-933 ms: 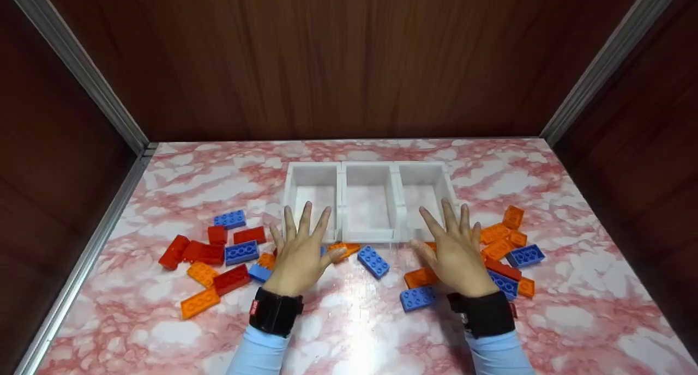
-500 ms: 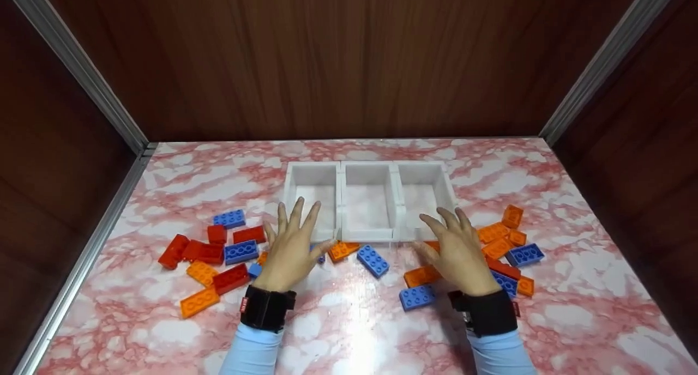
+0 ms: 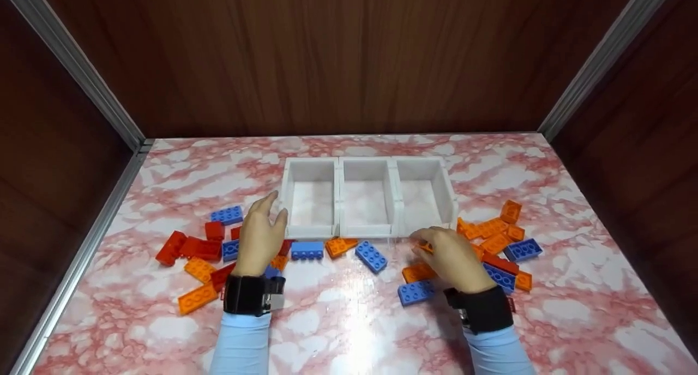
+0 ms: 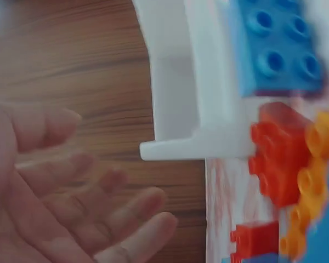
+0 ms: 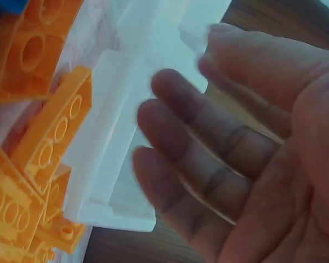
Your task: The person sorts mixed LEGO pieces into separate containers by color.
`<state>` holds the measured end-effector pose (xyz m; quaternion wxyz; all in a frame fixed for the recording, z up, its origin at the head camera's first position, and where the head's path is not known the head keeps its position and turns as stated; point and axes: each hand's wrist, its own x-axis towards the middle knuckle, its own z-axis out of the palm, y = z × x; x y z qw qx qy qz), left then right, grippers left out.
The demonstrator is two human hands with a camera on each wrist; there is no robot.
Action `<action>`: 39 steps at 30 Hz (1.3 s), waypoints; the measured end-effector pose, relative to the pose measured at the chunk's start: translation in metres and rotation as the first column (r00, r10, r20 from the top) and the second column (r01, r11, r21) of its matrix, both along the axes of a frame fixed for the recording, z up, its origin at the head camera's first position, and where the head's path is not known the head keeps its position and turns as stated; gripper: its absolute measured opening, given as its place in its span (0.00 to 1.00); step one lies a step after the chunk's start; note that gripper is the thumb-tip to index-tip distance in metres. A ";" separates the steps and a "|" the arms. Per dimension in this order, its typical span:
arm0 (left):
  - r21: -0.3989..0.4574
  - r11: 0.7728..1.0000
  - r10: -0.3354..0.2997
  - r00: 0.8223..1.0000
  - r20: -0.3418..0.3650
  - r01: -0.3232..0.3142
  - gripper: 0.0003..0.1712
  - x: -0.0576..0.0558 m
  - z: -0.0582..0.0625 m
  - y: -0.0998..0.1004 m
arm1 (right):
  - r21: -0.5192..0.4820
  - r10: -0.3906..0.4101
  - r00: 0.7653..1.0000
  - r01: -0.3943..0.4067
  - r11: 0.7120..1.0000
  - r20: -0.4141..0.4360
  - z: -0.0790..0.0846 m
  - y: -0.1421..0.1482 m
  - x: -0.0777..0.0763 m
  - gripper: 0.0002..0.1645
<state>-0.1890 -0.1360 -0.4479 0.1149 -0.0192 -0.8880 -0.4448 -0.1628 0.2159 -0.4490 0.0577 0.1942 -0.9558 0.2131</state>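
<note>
My left hand [image 3: 257,243] hovers over the left pile of toy building bricks, by the near left corner of the white three-compartment tray [image 3: 338,200]. Its fingers are loosely bent and hold nothing in the left wrist view. A blue brick [image 3: 307,249] and a red brick [image 4: 282,153] lie close by. Over at the tray's near right corner, my right hand [image 3: 453,258] is above an orange brick [image 3: 419,272] and a blue brick [image 3: 416,292]. Its fingers curve loosely, and the right wrist view shows nothing between them. Part of another orange brick is hidden beneath it.
Red bricks [image 3: 203,249], orange bricks [image 3: 197,298] and a blue brick [image 3: 227,215] lie at left. Several orange bricks [image 3: 493,229] and a blue brick [image 3: 523,249] lie at right. Dark wood panels [image 3: 349,59] enclose the marbled tabletop [image 3: 338,331].
Both hands had spread fingers over the tray's near edge. The left hand has moved left and turned; the right fingers have bent and drawn back slightly. The bricks stay in place.
</note>
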 end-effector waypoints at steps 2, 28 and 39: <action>0.002 1.000 0.021 0.999 0.035 -0.021 0.29 -0.003 0.000 0.000 | 0.016 0.025 0.998 -0.026 1.000 0.055 -0.001 0.000 0.000 0.10; -0.088 0.993 0.088 0.993 0.085 -0.081 0.19 -0.020 -0.025 0.006 | 0.153 -0.051 0.942 -0.001 0.988 0.332 0.001 0.010 -0.004 0.13; -0.092 0.994 0.070 0.995 0.073 -0.063 0.19 -0.019 -0.025 0.004 | -0.027 -0.053 0.996 0.052 0.998 -0.068 0.006 0.024 -0.009 0.23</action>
